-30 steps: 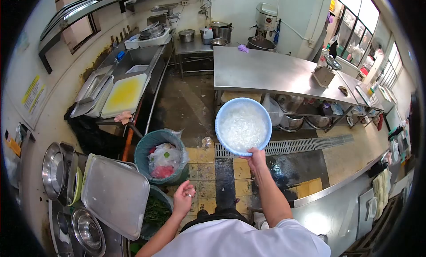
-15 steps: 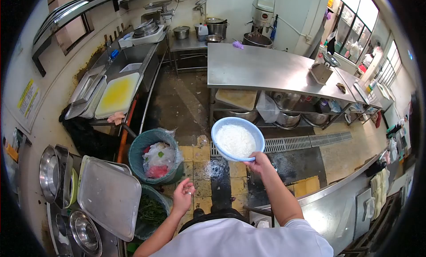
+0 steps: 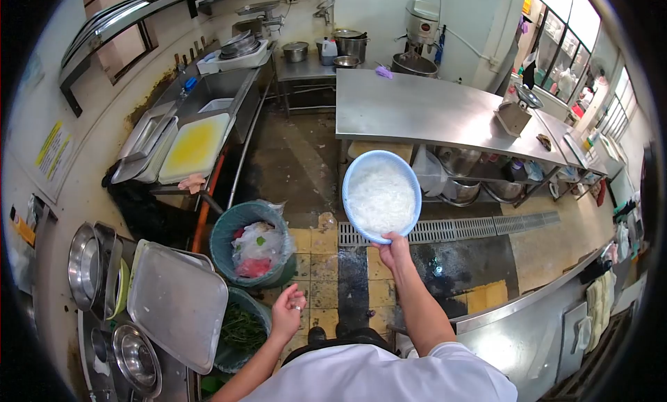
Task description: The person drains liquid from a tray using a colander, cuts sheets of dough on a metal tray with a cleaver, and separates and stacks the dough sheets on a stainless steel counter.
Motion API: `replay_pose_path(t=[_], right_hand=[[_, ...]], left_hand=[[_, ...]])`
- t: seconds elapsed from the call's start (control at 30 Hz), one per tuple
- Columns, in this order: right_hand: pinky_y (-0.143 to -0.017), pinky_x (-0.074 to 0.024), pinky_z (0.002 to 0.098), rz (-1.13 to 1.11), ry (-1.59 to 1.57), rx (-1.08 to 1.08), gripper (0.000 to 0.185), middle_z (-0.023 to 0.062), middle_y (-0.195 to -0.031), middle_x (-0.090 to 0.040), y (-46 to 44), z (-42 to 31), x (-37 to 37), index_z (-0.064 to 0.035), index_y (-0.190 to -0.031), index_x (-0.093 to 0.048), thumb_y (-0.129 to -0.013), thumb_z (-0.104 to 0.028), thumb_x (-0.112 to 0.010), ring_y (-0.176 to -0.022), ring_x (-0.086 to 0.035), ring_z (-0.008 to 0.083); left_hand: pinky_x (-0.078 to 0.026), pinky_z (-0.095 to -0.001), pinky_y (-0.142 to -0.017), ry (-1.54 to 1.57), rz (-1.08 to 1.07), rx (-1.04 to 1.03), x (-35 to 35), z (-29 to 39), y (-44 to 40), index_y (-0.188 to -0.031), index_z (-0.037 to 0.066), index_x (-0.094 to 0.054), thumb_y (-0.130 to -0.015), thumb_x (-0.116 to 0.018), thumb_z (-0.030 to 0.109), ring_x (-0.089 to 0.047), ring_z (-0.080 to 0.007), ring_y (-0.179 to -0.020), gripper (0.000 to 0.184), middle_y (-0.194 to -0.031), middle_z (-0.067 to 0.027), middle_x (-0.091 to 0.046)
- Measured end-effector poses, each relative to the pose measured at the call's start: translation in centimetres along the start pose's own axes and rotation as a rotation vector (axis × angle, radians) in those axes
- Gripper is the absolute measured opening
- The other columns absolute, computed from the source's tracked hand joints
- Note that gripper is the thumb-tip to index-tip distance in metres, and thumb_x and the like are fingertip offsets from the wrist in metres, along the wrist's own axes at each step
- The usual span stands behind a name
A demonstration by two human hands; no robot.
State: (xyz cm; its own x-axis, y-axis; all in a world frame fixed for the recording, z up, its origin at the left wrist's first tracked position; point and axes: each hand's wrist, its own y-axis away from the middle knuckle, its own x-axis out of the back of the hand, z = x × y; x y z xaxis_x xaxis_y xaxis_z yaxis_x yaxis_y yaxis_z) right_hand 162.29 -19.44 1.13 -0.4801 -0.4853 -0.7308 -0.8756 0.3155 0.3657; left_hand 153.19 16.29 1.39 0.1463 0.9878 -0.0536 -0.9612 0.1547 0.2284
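Note:
A light blue basket (image 3: pixel 347 218) holds a white, translucent, stringy-looking mass (image 3: pixel 381 196); its exact nature is hard to make out. My right hand (image 3: pixel 394 251) grips the basket's near rim, with the basket held out over the floor drain, its inside tilted toward me. My left hand (image 3: pixel 288 312), with a ring on one finger, is empty with its fingers apart. It is beside a green bin of leafy greens (image 3: pixel 243 327) and below a bin (image 3: pixel 221 237) with plastic bags in it.
A steel table (image 3: pixel 417 107) with a scale (image 3: pixel 515 117) stands ahead, pots on its lower shelf. On the left are a sink counter with a yellow-stained white board (image 3: pixel 194 148), a large grey tray (image 3: pixel 177 305) and steel bowls (image 3: pixel 137 358). Another steel counter (image 3: pixel 500 339) lies at right.
The basket dipped lower and flatter half a second ago, and is now raised and tilted toward me again. My left hand has stayed nearly in place. The view has shifted slightly.

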Motion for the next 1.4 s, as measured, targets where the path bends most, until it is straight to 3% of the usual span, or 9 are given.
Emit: replay_pose_path(t=[0.23, 0.57, 0.67, 0.7, 0.8, 0.83, 0.97, 1.07, 1.4], right_hand=[[-0.054, -0.0667, 0.0439, 0.062, 0.253, 0.195, 0.055, 0.0306, -0.117, -0.058, 2.5, -5.6, -2.7, 0.0191, -0.130, -0.038, -0.079, 0.006, -0.050, -0.080, -0.071, 0.0410], [-0.057, -0.0671, 0.0463, 0.260, 0.534, -0.067, 0.044, 0.0296, -0.108, -0.060, 2.8, -9.1, -0.3, 0.0188, -0.123, -0.041, -0.081, 0.006, -0.048, -0.083, -0.071, 0.0422], [-0.061, -0.0676, 0.0481, 0.341, 0.233, -0.188, 0.048, 0.0322, -0.113, -0.056, 1.5, -6.8, 1.9, 0.0168, -0.129, -0.034, -0.083, 0.006, -0.045, -0.086, -0.070, 0.0472], [-0.067, -0.0675, 0.0502, 0.299, 0.151, -0.277, 0.054, 0.0337, -0.121, -0.053, 0.2, -6.0, 3.9, 0.0132, -0.136, -0.029, -0.085, 0.006, -0.042, -0.088, -0.068, 0.0514], [-0.071, -0.0672, 0.0497, 0.221, -0.013, -0.256, 0.055, 0.0334, -0.123, -0.054, 0.3, -2.8, 4.4, 0.0116, -0.139, -0.029, -0.085, 0.005, -0.042, -0.089, -0.067, 0.0536], [-0.070, -0.0671, 0.0452, 0.192, -0.036, -0.327, 0.058, 0.0312, -0.126, -0.055, -0.3, -2.0, 4.7, 0.0078, -0.142, -0.030, -0.086, 0.004, -0.044, -0.092, -0.068, 0.0528], [-0.062, -0.0645, 0.0380, 0.162, -0.085, -0.205, 0.059, 0.0259, -0.128, -0.057, -1.0, 1.2, 3.9, 0.0018, -0.142, -0.035, -0.085, 0.003, -0.046, -0.096, -0.069, 0.0464], [-0.063, -0.0646, 0.0397, 0.064, -0.077, -0.097, 0.059, 0.0249, -0.127, -0.058, -1.2, 1.4, 2.4, 0.0017, -0.142, -0.036, -0.084, 0.004, -0.047, -0.093, -0.070, 0.0440], [-0.056, -0.0669, 0.0434, 0.115, 0.394, 0.204, 0.052, 0.0301, -0.115, -0.059, 1.3, -6.8, -3.8, 0.0200, -0.129, -0.040, -0.080, 0.006, -0.049, -0.085, -0.071, 0.0404]], left_hand=[[-0.055, -0.0273, -0.084, 0.017, 0.001, 0.017, -0.1, -0.2, 0.3, -0.143, -0.001, -0.048, -0.096, -0.064, 0.001, -0.065, -0.0136, -0.094, 0.049, -0.119, -0.0126, -0.063], [-0.054, -0.0262, -0.083, 0.033, -0.080, 0.015, -1.4, -0.5, -0.6, -0.142, 0.000, -0.049, -0.096, -0.064, 0.001, -0.064, -0.0125, -0.095, 0.049, -0.118, -0.0121, -0.063], [-0.054, -0.0261, -0.083, 0.038, -0.077, 0.019, -1.6, -0.3, -0.7, -0.142, -0.001, -0.048, -0.096, -0.063, 0.000, -0.064, -0.0125, -0.095, 0.049, -0.118, -0.0121, -0.063], [-0.054, -0.0261, -0.083, 0.040, -0.072, 0.018, -1.6, -0.3, -0.7, -0.142, -0.001, -0.048, -0.096, -0.063, 0.000, -0.064, -0.0126, -0.095, 0.049, -0.118, -0.0121, -0.063], [-0.054, -0.0262, -0.083, 0.017, -0.060, 0.011, -1.1, -0.4, -0.5, -0.143, -0.001, -0.048, -0.096, -0.062, 0.000, -0.064, -0.0129, -0.094, 0.049, -0.118, -0.0122, -0.063], [-0.054, -0.0263, -0.083, 0.005, -0.058, 0.010, -0.9, -0.5, -0.4, -0.143, -0.002, -0.047, -0.096, -0.062, -0.001, -0.064, -0.0130, -0.094, 0.049, -0.118, -0.0122, -0.063], [-0.054, -0.0266, -0.084, -0.017, -0.036, 0.025, -0.5, -0.1, 0.1, -0.143, -0.001, -0.047, -0.096, -0.062, -0.001, -0.065, -0.0136, -0.094, 0.049, -0.119, -0.0126, -0.063], [-0.054, -0.0270, -0.085, -0.016, -0.021, 0.034, -0.3, -0.1, 0.2, -0.143, -0.001, -0.047, -0.096, -0.062, -0.001, -0.065, -0.0139, -0.095, 0.049, -0.119, -0.0126, -0.063], [-0.055, -0.0272, -0.085, 0.022, -0.031, 0.008, -0.8, -0.2, -0.2, -0.142, -0.001, -0.048, -0.096, -0.064, 0.001, -0.065, -0.0138, -0.095, 0.049, -0.119, -0.0118, -0.063]])
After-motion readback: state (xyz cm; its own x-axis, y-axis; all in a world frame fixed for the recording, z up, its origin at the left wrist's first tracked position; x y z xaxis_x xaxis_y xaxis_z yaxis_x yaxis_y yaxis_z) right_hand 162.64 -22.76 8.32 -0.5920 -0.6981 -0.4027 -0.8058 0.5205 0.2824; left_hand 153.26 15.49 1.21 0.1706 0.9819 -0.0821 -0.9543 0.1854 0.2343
